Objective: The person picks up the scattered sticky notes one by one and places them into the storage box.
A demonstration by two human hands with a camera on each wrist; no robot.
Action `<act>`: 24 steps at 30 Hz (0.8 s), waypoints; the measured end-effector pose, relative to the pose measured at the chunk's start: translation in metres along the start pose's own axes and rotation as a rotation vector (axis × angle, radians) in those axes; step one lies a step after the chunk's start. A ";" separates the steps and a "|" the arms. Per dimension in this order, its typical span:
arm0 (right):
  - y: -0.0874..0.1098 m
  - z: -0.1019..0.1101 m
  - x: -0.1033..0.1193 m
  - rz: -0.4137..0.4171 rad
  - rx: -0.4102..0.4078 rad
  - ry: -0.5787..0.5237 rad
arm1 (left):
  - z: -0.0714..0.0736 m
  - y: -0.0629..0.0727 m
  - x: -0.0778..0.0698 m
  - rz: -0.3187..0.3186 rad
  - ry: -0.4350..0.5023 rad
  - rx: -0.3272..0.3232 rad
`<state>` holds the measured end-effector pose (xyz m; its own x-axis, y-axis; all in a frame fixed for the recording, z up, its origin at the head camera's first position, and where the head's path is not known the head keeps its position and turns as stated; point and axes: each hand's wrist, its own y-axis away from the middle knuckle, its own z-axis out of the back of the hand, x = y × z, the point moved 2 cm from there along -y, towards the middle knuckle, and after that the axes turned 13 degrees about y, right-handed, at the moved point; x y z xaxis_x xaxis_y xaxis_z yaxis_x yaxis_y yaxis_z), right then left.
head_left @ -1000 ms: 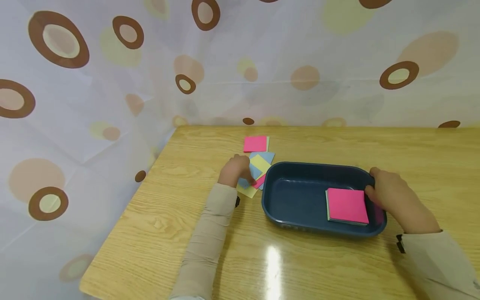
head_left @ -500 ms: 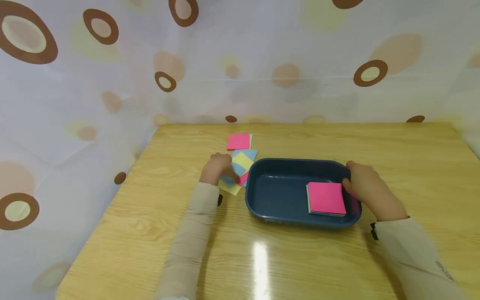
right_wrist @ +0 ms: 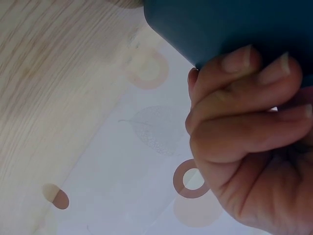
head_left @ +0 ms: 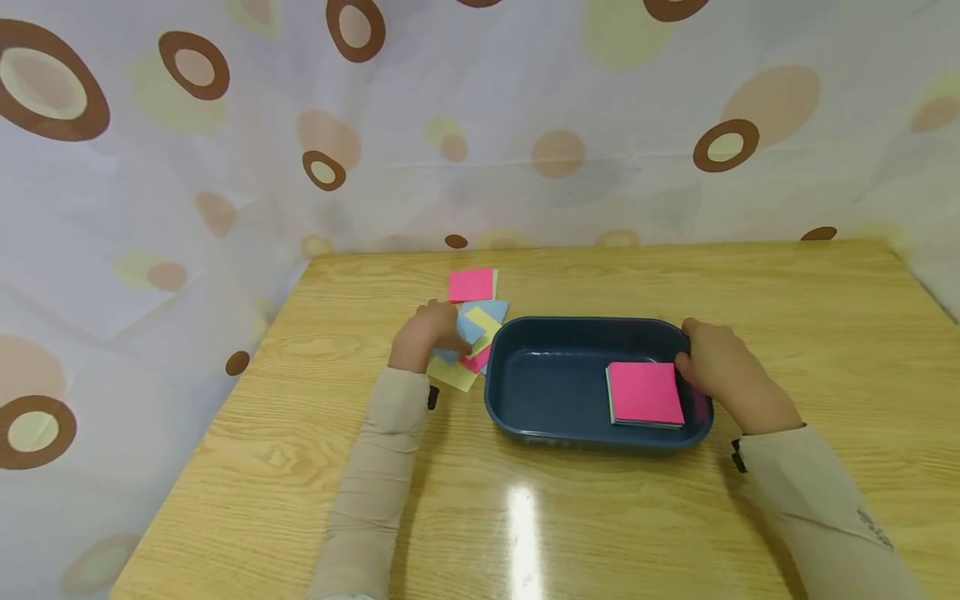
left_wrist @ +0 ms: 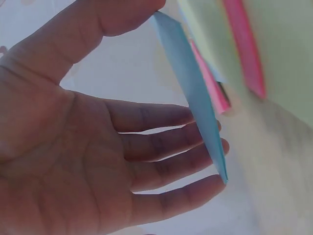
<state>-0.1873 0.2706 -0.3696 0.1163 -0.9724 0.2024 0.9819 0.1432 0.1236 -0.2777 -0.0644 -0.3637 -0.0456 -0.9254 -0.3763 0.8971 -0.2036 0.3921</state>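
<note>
At the left of the tray, my left hand [head_left: 426,335] is over a loose scatter of coloured paper notes. A light blue paper note [left_wrist: 193,93] is pinched between its thumb tip and fingertips, seen nearly edge-on in the left wrist view. Yellow [head_left: 452,375] and pink [head_left: 477,360] notes lie around and under it, partly hidden by the hand. My right hand [head_left: 727,371] grips the right end of a dark blue plastic tray [head_left: 555,392], thumb inside the rim and fingers outside. Inside the tray's right half sits a squared stack of notes with a pink top [head_left: 645,392].
Behind the scattered notes, a small pink-topped stack [head_left: 472,285] lies on the wooden table [head_left: 262,467]. A patterned sheet [head_left: 420,192] hangs along the back and left edges of the table.
The head view has turned to the right, so everything slides left in it. More of the pink note shows beside my left hand. My right hand keeps its grip on the tray.
</note>
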 end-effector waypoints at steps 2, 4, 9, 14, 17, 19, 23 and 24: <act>0.001 0.001 -0.001 0.000 -0.004 0.003 | 0.003 0.003 -0.005 -0.032 -0.003 -0.023; 0.001 0.001 -0.001 -0.001 -0.009 0.007 | 0.007 0.007 -0.010 -0.063 -0.004 -0.050; -0.002 0.001 0.001 -0.004 -0.009 -0.005 | 0.015 0.027 -0.027 -0.149 -0.023 -0.109; -0.004 -0.001 0.007 -0.005 -0.003 -0.014 | 0.011 0.049 -0.056 -0.314 -0.084 -0.081; -0.004 -0.003 0.009 -0.004 -0.003 -0.017 | 0.003 0.057 -0.080 -0.428 -0.159 0.003; -0.005 -0.003 0.010 -0.005 -0.005 -0.018 | -0.004 0.057 -0.096 -0.492 -0.232 0.069; -0.008 -0.004 0.011 -0.015 -0.001 -0.015 | -0.024 0.050 -0.126 -0.570 -0.401 0.198; -0.009 -0.004 0.012 -0.018 0.001 -0.014 | -0.030 0.047 -0.133 -0.586 -0.438 0.219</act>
<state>-0.1941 0.2573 -0.3723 0.0966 -0.9721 0.2136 0.9837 0.1260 0.1285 -0.2164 0.0582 -0.3205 -0.6984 -0.6796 -0.2245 0.5669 -0.7167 0.4061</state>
